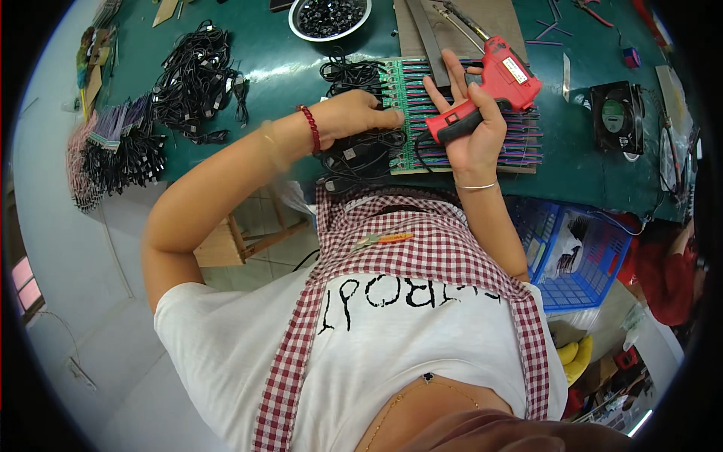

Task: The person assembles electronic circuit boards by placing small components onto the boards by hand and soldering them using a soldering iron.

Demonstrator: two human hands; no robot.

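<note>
My right hand [476, 139] holds a red and black soldering gun [510, 75] by its handle. Its thumb wraps the grip while some fingers stretch out beyond it. The gun's metal tip points up and to the left. Under it lies a row of green circuit boards [401, 154] with dark and purple wires running right. My left hand [358, 117] is closed at the left edge of these boards, thumb and fingers together; what they pinch is hidden. Black cables [361, 162] lie bunched beside and below that hand.
A white bowl [364, 32] of small dark parts stands at the back. Heaps of black cables [197, 79] and wired boards [113, 143] lie left on the green table [275, 83]. At right are a black fan [616, 117] and, lower down, a blue basket [576, 282].
</note>
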